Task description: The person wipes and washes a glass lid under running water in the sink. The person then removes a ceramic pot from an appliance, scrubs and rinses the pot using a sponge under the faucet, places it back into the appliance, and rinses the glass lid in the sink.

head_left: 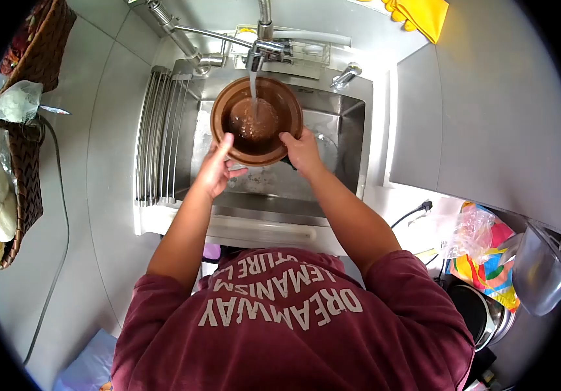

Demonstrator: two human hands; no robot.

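A round brown bowl (257,156) is held over the sink (241,203), beneath the faucet (255,60). Water streams from the spout into the bowl and splashes inside, where some water has gathered. My left hand (215,168) grips the near left rim, thumb on the edge and fingers partly visible underneath. On the near right rim, my right hand (303,151) has its thumb over the edge; its other fingers are hidden below the bowl. Something dark shows just under the bowl beside my right hand, too little of it to name.
A roll-up drying rack (158,137) covers the sink's left side. A second small tap (347,75) stands behind right. Yellow gloves (423,18) lie at the back right. A woven basket (28,176) sits left, near a cable (65,215).
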